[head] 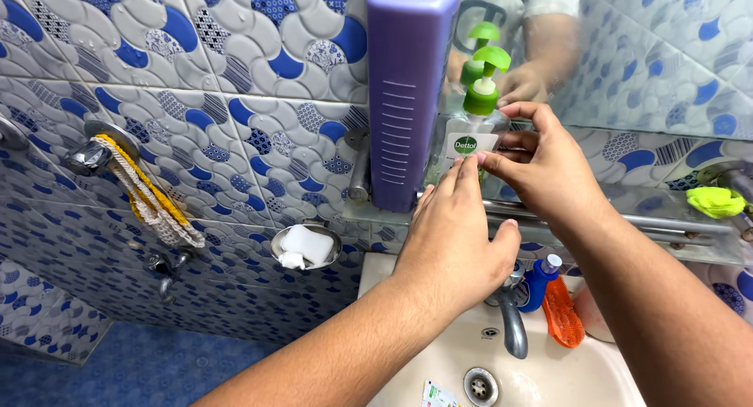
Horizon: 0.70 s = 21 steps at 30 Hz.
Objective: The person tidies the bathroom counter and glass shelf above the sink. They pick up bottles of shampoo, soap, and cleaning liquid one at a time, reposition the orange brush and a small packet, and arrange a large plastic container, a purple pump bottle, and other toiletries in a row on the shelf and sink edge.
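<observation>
A clear soap dispenser bottle (pixel 467 136) with a green pump head stands upright on a glass shelf (pixel 627 223) below the mirror (pixel 627 54), just beside a tall purple plastic container (pixel 408 93) on its left. The bottle carries a white label with a green oval mark on its front. The right hand (pixel 545 168) is against the bottle's right side, fingers (pixel 533 117) curled and pinching at the label's edge near the neck. The left hand (pixel 455 234) reaches up from below, its fingertips touching the lower edge of the label; whether they actually grip the bottle is hard to tell, since the hand covers the base.

Under the shelf a chrome rail runs across, and below it sits a white washbasin (pixel 580 376) with a chrome tap (pixel 511 321). A small blue bottle (pixel 537 281) and an orange mesh scrubber (pixel 563 313) rest at the basin's back edge. A small torn sachet (pixel 438 394) lies near the drain. A green cloth (pixel 715 201) sits on the shelf's right end.

The wall is tiled in blue and white scale patterns. On it, a round metal dish holds a white soap bar (pixel 307 244), and a braided cord (pixel 149 195) hangs from a chrome fitting.
</observation>
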Each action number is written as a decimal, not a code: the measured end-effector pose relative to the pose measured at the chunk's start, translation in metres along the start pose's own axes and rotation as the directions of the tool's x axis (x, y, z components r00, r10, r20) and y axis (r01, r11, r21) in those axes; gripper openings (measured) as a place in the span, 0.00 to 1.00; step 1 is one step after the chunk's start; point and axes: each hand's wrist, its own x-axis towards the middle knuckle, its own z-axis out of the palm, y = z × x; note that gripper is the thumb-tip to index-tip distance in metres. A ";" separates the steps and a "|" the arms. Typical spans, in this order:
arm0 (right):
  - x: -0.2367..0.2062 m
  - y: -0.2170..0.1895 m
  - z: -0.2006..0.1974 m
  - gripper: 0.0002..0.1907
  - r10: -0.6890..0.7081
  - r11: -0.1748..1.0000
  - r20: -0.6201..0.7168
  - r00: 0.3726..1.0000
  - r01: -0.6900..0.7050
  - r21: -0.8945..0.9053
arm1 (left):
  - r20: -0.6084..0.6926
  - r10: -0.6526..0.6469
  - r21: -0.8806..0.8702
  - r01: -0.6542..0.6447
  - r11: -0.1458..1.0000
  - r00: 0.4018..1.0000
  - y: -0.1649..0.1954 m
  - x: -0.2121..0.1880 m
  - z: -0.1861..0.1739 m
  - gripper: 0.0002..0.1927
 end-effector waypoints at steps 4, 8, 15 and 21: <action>-0.018 -0.003 -0.006 0.29 -0.055 0.995 -0.070 0.996 0.061 0.076 | -0.197 0.145 -0.089 -0.165 0.982 0.970 -0.005 -0.015 -0.001 0.36; -0.082 0.029 -0.029 0.21 -0.227 0.964 -0.259 0.939 0.254 0.075 | -0.205 0.148 -0.253 -0.198 0.947 0.968 -0.025 -0.052 0.006 0.20; -0.221 0.187 -0.058 0.12 0.089 0.985 -0.509 0.856 -0.002 0.170 | 0.160 -0.140 -0.317 0.185 0.930 0.977 -0.070 -0.119 0.056 0.13; -0.275 0.283 -0.096 0.16 0.286 0.957 -0.462 0.840 -0.221 0.189 | 0.347 -0.210 -0.299 0.321 0.899 0.914 -0.060 -0.121 0.122 0.15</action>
